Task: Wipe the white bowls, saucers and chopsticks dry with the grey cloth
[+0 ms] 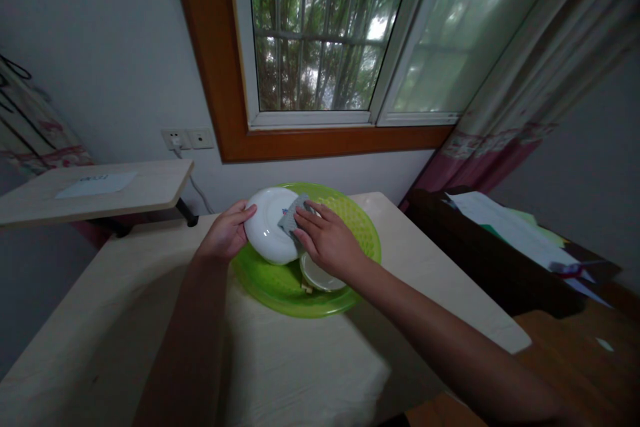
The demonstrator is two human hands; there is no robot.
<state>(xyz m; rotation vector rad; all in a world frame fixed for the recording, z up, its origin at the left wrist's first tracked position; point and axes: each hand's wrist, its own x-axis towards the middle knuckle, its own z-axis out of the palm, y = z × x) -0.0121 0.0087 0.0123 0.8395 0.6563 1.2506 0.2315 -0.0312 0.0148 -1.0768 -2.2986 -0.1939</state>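
Landmark: green basin (300, 305). Left hand (225, 230) is reaching in at its left rim, thumb on the near face, clamping the edge of the white plate (270, 230). Right hand (330, 240) is coming in from the basin's right, forearm slanting over the rim, fingers extended and pressing the gray cloth (296, 213) on the plate's right part. Plate is tilting above the basin's left half: round, glossy, small blue-red mark beside the cloth. Pale bowl (324, 275) is sitting inside the basin, under the right hand.
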